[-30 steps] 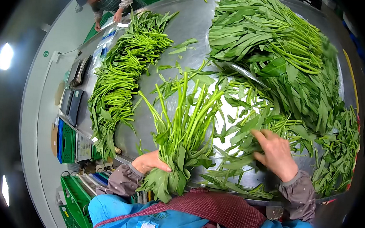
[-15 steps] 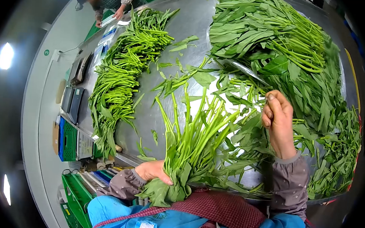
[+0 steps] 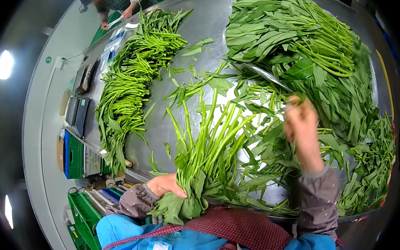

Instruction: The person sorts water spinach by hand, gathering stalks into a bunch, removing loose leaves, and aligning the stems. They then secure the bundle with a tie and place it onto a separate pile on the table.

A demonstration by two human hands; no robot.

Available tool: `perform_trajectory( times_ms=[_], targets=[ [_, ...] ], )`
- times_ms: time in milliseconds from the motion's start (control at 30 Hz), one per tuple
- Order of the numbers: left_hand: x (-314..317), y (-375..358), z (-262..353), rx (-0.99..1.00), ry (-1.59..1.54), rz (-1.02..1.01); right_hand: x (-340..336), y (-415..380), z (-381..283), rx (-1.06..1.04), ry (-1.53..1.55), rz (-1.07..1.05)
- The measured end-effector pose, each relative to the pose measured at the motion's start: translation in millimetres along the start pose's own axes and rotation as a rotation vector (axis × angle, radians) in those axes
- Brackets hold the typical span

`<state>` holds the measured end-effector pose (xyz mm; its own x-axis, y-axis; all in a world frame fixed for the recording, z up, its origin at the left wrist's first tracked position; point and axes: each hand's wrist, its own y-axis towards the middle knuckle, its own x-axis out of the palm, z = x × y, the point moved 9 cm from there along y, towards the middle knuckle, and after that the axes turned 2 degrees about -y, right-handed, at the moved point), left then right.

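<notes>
My left hand (image 3: pixel 166 185) is closed around the leafy lower end of a bunch of water spinach (image 3: pixel 208 144), its pale cut stems fanning away from me over the metal table. Farther right, my right hand (image 3: pixel 302 126) is raised above loose leaves and stems (image 3: pixel 271 161). Its fingers are curled in a pinch and blurred by motion; a small greenish bit shows at the fingertips, too smeared to name. Just beyond them, a shiny metal strip (image 3: pixel 269 77) sticks out from under the large pile of water spinach (image 3: pixel 292 34).
Along the left side of the metal table (image 3: pixel 201 26) lies a long row of bunched water spinach (image 3: pixel 131 84). Scales (image 3: pixel 78 113) stand past it. Green crates (image 3: pixel 84 218) are at lower left. Another person (image 3: pixel 120 1) handles something pale at the far left corner.
My right hand has shifted slightly to the left and is now blurred. The bunch in my left hand has hardly moved; the whole view has drifted a little.
</notes>
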<state>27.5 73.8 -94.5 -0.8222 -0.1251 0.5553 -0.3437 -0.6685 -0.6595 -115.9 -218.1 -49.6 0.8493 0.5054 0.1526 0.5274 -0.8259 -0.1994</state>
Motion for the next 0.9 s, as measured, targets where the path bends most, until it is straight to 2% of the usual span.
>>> perform_trajectory(
  times_ms=[33,67,100,167,200,233,300,333,400,433,467,500,567,600,633,667,700,733,767,800,833,867,900],
  targets=[
    [-1,1,-1,-0.008,-0.088,0.025,21,-11,8,0.032,-0.113,-0.106],
    [2,4,-2,-0.009,-0.133,-0.015,43,-19,11,-0.044,-0.244,-0.225],
    [2,6,-3,-0.013,-0.130,-0.016,59,-25,17,-0.008,-0.339,-0.292],
    [3,6,-2,-0.010,-0.033,-0.038,77,-20,31,-0.095,-0.399,-0.377],
    [2,4,-3,0.009,-0.031,-0.013,73,-16,53,0.117,-0.140,-0.313],
    [0,2,-5,0.006,-0.028,-0.011,51,-12,50,0.255,0.167,-0.049],
    [-6,-2,-11,0.013,-0.196,0.023,20,4,27,0.117,0.415,0.034],
    [-8,-3,-10,0.027,-0.196,0.020,21,-1,21,0.118,0.413,0.027],
    [-4,-2,-4,0.036,-0.227,0.021,49,-24,14,0.122,0.003,-0.231],
    [-2,1,0,0.044,-0.255,0.017,71,-37,11,0.048,-0.102,-0.417],
    [-2,4,0,0.043,-0.294,0.029,88,-50,7,-0.103,-0.282,-0.479],
    [0,6,2,0.042,-0.294,0.026,99,-59,8,-0.280,-0.518,-0.441],
    [5,6,4,0.011,-0.112,0.026,117,-66,10,-0.433,-0.751,-0.478],
    [2,4,5,0.005,0.011,0.058,116,-64,9,-0.432,-0.746,-0.473],
    [4,1,8,0.002,0.014,0.059,114,-58,13,-0.256,-0.399,-0.535],
    [7,-4,11,0.017,-0.192,0.061,114,-56,18,-0.076,-0.052,-0.586],
    [8,-8,12,0.032,-0.404,0.064,107,-54,20,0.041,0.105,-0.526],
    [1,-11,14,0.086,-0.374,0.054,99,-54,18,0.157,0.259,-0.463],
    [-7,-14,14,0.094,-0.324,0.042,73,-44,7,0.176,0.364,-0.352],
    [-24,-16,12,0.152,-0.206,0.062,48,-33,8,0.258,0.720,-0.236],
    [-35,-19,11,0.207,-0.085,0.081,20,-21,5,0.248,0.847,-0.099],
    [-33,-23,16,0.232,-0.058,0.106,3,-15,-5,0.146,0.825,-0.197],
    [-29,-25,12,0.195,-0.225,0.126,-6,-18,-7,0.114,0.811,-0.223]
  ],
)
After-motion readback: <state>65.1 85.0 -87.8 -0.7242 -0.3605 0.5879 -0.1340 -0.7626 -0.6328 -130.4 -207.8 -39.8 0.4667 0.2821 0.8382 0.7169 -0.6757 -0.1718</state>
